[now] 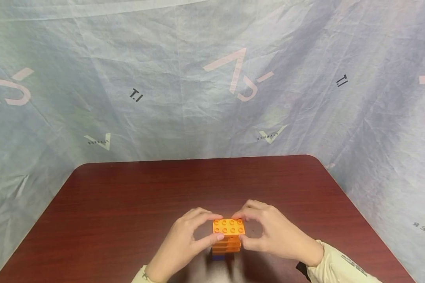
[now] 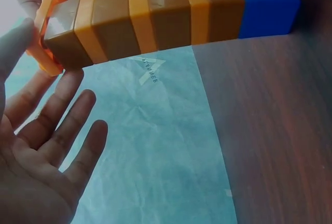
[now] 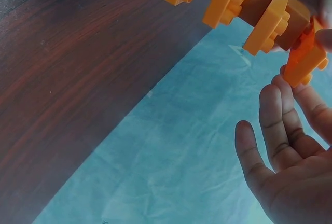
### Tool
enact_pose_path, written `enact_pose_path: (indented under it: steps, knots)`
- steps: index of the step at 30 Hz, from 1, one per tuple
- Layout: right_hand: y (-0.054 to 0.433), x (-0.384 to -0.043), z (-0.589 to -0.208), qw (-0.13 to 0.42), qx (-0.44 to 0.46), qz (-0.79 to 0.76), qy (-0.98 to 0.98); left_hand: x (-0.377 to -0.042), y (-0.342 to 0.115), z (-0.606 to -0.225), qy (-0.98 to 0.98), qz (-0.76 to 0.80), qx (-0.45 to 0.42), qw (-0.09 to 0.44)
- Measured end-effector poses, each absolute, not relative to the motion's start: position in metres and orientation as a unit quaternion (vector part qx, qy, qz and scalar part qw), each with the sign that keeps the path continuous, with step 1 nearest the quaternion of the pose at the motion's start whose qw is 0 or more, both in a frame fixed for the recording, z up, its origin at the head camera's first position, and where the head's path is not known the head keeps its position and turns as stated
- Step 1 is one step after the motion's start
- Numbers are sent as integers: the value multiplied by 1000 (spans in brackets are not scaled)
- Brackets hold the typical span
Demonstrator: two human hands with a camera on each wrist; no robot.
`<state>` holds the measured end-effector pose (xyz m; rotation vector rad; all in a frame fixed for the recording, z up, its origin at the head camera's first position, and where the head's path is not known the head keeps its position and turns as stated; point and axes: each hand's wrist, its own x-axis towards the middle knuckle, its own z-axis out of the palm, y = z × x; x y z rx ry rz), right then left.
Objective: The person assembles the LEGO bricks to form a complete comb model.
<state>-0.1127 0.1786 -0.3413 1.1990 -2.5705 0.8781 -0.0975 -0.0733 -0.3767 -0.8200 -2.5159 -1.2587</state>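
Observation:
An orange toy brick [image 1: 228, 230] with studs on top crowns a tall stack in front of me. My left hand [image 1: 185, 236] pinches its left end between thumb and forefinger. At the right end my right hand [image 1: 274, 232] pinches the same brick; its other fingers reach out loosely in the right wrist view. Below, wider orange bricks [image 3: 268, 23] alternate with narrower brown bricks [image 2: 168, 14], down to a blue brick [image 2: 267, 6] at the base. Seen from both wrists, the top brick sits slightly tilted against the uppermost brown brick [image 2: 67, 37]; whether its studs are engaged I cannot tell.
The stack stands near the front edge of a dark red-brown wooden table [image 1: 145, 196] with rounded far corners. Grey-blue printed cloth [image 1: 184, 98] hangs behind the table and along both sides.

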Motion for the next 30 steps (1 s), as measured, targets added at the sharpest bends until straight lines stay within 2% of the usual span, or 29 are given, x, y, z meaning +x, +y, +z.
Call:
enact_pose_path:
  steps: [10, 15, 21, 30]
  knots:
    - [175, -113, -338, 115, 435, 248, -858, -99, -74, -371, -859, -403, -296, 111]
    - [168, -115, -335, 128, 453, 239, -849, -100, -73, -370, -859, -387, -308, 132]
    - [163, -118, -331, 121, 464, 212, -852, -99, -73, -367, -872, -345, -307, 161]
    - [158, -117, -320, 92, 455, 177, -868, -95, -72, -364, -889, -332, -288, 131]
